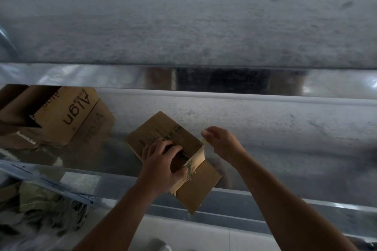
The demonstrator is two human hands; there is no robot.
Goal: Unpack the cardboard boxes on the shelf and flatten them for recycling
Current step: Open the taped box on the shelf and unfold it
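A small brown cardboard box with printed tape along its seam lies tilted on the metal shelf, one corner hanging over the front edge. My left hand lies over its near side, fingers curled round the box top and thumb on the taped end. My right hand hovers just right of the box and pinches a strip of clear tape that runs from the box's right corner. A larger brown box printed "Align" stands open at the shelf's left.
An upper metal shelf spans the top of the view, its shiny front lip just above the boxes. At lower left lies a pile of crumpled packing paper and printed sheets. White floor shows below.
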